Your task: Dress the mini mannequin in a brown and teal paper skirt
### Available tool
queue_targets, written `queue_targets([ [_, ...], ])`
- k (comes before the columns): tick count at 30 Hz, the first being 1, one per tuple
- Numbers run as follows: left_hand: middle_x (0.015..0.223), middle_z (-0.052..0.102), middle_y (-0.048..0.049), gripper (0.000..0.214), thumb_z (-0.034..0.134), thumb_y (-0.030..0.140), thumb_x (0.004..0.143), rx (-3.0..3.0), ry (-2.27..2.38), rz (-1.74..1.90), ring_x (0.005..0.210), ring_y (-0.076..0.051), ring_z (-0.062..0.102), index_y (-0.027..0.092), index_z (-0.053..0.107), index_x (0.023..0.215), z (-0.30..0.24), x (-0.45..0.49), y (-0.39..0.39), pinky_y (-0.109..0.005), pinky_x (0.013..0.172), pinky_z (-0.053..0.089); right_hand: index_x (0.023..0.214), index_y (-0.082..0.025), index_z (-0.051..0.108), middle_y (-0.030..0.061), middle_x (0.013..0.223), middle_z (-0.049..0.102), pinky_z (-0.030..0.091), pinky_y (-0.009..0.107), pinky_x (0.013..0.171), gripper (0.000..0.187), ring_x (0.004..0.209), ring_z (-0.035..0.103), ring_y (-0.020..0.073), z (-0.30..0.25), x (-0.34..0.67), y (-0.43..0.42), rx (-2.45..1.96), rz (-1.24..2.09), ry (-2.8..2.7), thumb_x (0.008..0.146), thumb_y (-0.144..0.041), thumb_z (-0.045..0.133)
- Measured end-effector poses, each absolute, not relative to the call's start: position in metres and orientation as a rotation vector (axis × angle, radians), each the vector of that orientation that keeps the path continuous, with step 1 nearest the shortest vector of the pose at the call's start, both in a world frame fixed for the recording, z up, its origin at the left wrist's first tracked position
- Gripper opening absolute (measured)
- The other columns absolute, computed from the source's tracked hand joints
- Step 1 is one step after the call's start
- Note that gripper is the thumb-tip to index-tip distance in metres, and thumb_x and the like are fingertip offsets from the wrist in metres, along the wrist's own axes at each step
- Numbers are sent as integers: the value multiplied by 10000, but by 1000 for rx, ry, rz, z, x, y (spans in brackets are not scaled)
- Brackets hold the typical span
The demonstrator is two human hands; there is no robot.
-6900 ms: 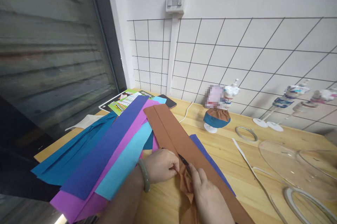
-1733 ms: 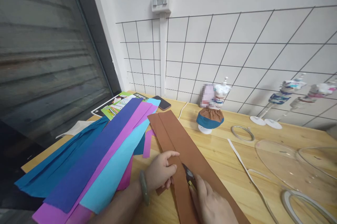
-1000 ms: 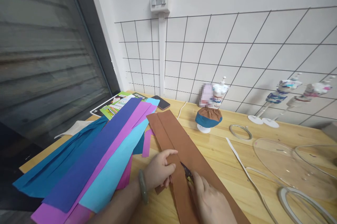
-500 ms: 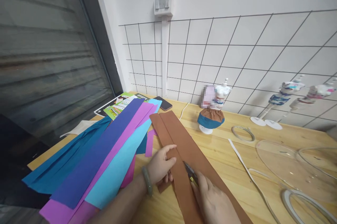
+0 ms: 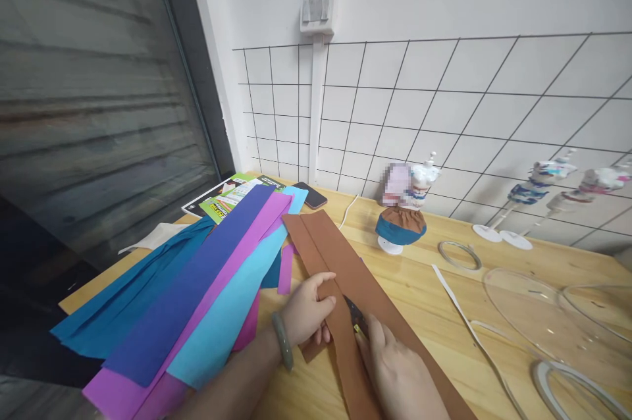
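A long brown sheet (image 5: pixel 355 268), cloth or crepe paper, lies across the table with a crease running down its length. My left hand (image 5: pixel 309 311), with a green bangle at the wrist, grips the left strip of it between thumb and fingers. In my right hand (image 5: pixel 397 361) is a black-and-yellow utility knife (image 5: pixel 356 318), which lies along the crease where the sheet parts. The knife's lower end is hidden by my fingers. A small brown scrap (image 5: pixel 312 349) shows below my left hand.
Left on the wooden table (image 5: pixel 494 374) are blue (image 5: pixel 192 282), purple (image 5: pixel 106 393), light-blue (image 5: pixel 232 301) and teal (image 5: pixel 133 282) sheets. A phone (image 5: pixel 311 195) lies behind. A small dress form (image 5: pixel 401 226) in a skirt stands at the back; clear discs (image 5: pixel 523 305) and rings lie right.
The view has shifted slightly, so things sit a little further right. The knife has moved slightly up along the crease, and the opening below it looks longer. My left hand keeps its grip.
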State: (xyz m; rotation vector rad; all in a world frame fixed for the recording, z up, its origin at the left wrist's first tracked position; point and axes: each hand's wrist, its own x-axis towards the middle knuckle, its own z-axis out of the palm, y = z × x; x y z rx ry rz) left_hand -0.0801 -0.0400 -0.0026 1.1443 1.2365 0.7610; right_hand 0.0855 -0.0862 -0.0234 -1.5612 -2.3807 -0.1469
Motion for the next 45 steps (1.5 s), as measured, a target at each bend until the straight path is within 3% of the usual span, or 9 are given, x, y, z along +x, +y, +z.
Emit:
queue_targets([
  [10,450,539,41,490,434,192,752,1160,1239,782,278,-87,463,146,329,1228,-4,-82,-40,-117,239,254,1161,-91,443,104,815,626,487,244,544,443,632,631,168,-20,79,-84,-1784,-34,-2578,756,23,305],
  [26,590,621,-11,627,442,195,721,1160,1264,793,299,-94,484,186,215,1305,-10,-83,-39,-136,252,275,1143,-76,475,118,828,631,502,256,604,449,647,635,174,-24,82,-82,-1738,-42,-2565,741,38,309],
  [35,549,586,18,626,463,207,724,1163,1267,799,319,-84,476,178,234,1306,-13,-85,-38,-141,285,285,1138,-105,430,104,800,629,497,258,584,385,641,631,175,-23,83,-84,-1675,-17,-2478,789,-36,284],
  [39,735,625,-10,608,544,181,680,1182,1231,934,489,-80,537,170,352,1257,-13,-86,-36,-166,428,397,1136,-134,408,89,768,624,490,261,574,312,634,628,182,-22,83,-83,-1629,-42,-2432,843,-155,303],
  [45,1067,586,-61,566,530,108,668,1220,1200,1001,855,-154,566,167,407,1217,-10,-87,-37,-234,697,457,1091,-141,437,76,761,618,468,241,535,299,610,625,170,-19,77,-79,-1676,-44,-2438,825,-110,304],
])
